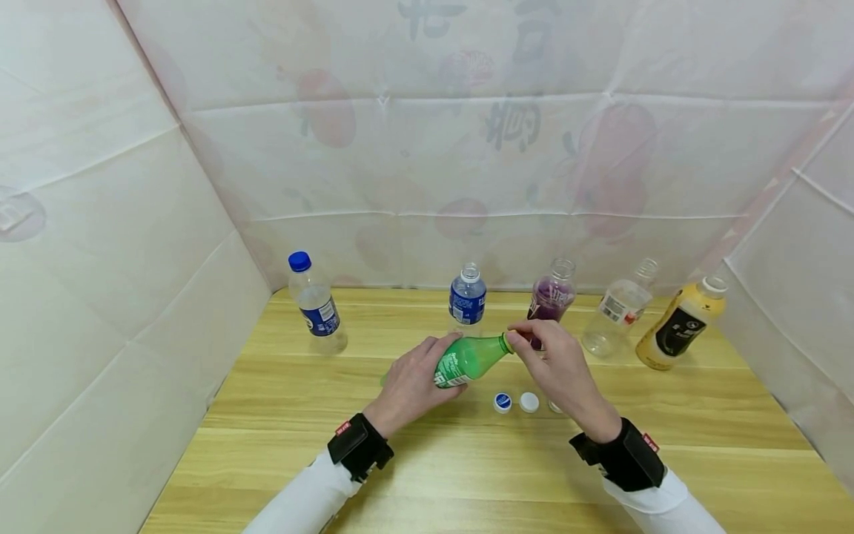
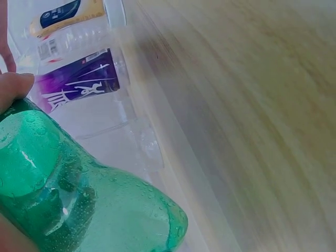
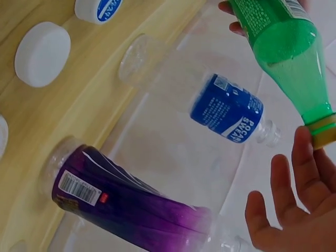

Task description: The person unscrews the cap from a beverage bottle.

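A green plastic bottle [image 1: 467, 360] is held tilted above the table, its neck pointing right. My left hand [image 1: 416, 378] grips it round the body. At the neck, the thumb and index finger of my right hand [image 1: 554, 363] pinch the yellow cap [image 3: 323, 130]; the other fingers are spread away from it in the right wrist view. Liquid and droplets show inside the green bottle in the left wrist view. Below the bottle lie a blue-printed white cap [image 1: 502, 403] and a plain white cap [image 1: 529, 402]. Another cap [image 1: 555, 407] is partly hidden by my right wrist.
Along the back stand a blue-labelled bottle [image 1: 467, 300], a purple-labelled bottle [image 1: 551, 297], a clear bottle [image 1: 617, 311] and a yellow bottle [image 1: 680, 326], all uncapped. A blue-capped bottle [image 1: 316, 308] stands at the left. White sheeting [image 1: 400, 163] encloses the wooden table [image 1: 280, 445].
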Available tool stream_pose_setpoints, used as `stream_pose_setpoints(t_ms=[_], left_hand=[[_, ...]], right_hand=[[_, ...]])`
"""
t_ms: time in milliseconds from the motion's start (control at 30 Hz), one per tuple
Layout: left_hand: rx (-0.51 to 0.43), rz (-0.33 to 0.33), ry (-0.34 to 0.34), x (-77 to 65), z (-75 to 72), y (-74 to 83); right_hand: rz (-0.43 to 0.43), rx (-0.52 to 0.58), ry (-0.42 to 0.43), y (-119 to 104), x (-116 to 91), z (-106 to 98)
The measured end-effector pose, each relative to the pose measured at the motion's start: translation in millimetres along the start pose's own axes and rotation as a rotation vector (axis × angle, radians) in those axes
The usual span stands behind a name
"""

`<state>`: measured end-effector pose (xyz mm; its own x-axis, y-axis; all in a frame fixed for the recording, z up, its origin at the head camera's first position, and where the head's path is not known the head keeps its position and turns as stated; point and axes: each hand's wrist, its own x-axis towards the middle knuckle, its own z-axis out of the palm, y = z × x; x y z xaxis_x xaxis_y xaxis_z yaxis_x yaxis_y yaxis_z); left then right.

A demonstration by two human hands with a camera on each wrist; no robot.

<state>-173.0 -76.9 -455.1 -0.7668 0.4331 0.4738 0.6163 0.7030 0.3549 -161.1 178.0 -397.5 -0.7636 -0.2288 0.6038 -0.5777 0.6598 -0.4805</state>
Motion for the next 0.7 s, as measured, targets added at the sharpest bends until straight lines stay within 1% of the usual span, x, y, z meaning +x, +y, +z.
stream_pose_setpoints(t_ms=[233,433,567,700], left_hand=[[-0.027,-0.01,0.004,-0.9,-1.5,-0.6],[-0.032,-0.008,0.011,-1.0,-1.6,-1.6],[-0.031,-0.013,0.009,-0.8,-1.7,-1.4],[-0.031,-0.025,0.003,-1.2,-2.1,-1.0]], right_hand=[[-0.131,0.043,-0.02,1.6,1.4,-4.6],[-0.207,0.061,-0.034,3.3,2.3,-7.2],[-0.229,0.082,-0.052,3.9,2.4,-8.7],[-0.223,0.099,-0.076,3.7,1.5,-10.3]])
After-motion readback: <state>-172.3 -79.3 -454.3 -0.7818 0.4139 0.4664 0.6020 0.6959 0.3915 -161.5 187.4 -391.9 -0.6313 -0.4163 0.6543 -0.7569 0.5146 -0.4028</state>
